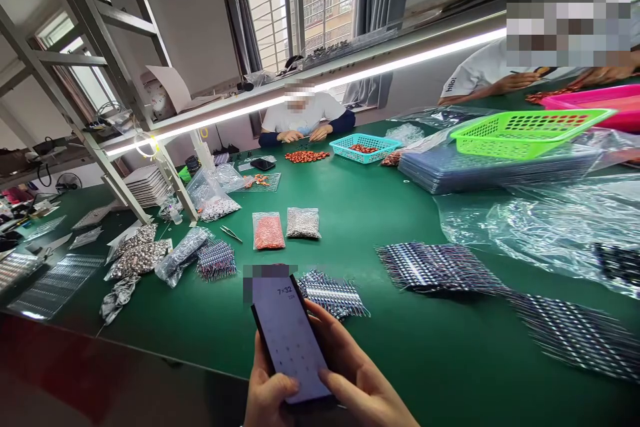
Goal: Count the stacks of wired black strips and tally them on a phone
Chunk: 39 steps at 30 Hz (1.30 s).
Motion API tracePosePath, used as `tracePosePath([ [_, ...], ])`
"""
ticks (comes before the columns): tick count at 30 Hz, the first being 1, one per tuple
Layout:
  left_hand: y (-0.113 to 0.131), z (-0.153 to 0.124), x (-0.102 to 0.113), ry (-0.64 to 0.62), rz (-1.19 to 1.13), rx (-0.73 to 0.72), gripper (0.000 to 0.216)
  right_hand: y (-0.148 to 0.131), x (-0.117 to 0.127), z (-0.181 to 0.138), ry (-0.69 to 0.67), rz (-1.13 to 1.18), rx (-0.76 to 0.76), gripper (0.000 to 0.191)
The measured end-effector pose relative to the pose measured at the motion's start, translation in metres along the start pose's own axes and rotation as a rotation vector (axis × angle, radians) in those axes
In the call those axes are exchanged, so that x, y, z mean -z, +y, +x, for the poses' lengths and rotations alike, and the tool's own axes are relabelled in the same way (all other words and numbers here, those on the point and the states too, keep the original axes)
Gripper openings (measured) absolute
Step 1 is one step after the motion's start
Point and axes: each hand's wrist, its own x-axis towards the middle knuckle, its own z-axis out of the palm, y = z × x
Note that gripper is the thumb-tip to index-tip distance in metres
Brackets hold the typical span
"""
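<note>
A smartphone [290,340] is held upright over the near edge of the green table, its screen showing a calculator with "7×32". My left hand [267,387] grips its lower left side, the thumb on the screen. Around its right edge wraps my right hand [355,367], with that thumb also over the keypad. Just behind the phone lies a bundle of striped parts with thin wires [335,295]. A longer strip of the same wired parts [440,267] stretches away to the right. Farther back lie a bag of orange pieces [269,231] and a bag of pale pieces [303,223].
Tweezers [231,234] and filled plastic bags [140,252] lie on the left. A green basket [530,135] sits on stacked clear sheets [450,170] at right. A blue basket [365,147] stands near a person [305,113] across the table. A lit shelf [325,83] spans above.
</note>
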Motion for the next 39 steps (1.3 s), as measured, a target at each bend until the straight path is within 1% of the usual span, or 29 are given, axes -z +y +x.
tracePosePath([
  [16,-0.0028,0.0007,0.0003,0.018,-0.051,-0.017,0.061,-0.0028,-0.0016,0.0014,0.006,-0.041,-0.003,0.062],
  [21,-0.0017,0.0001,-0.0015,0.011,-0.057,-0.006,0.062,-0.0026,-0.001,0.0013,-0.007,-0.012,-0.01,0.062],
  [29,-0.0044,0.0015,0.0014,-0.001,-0.087,-0.024,0.062,-0.0002,-0.0002,0.002,-0.019,0.012,-0.002,0.063],
  [39,-0.0038,0.0024,0.0034,0.008,-0.023,-0.011,0.065,-0.0052,-0.0043,0.0027,-0.017,-0.008,-0.013,0.064],
])
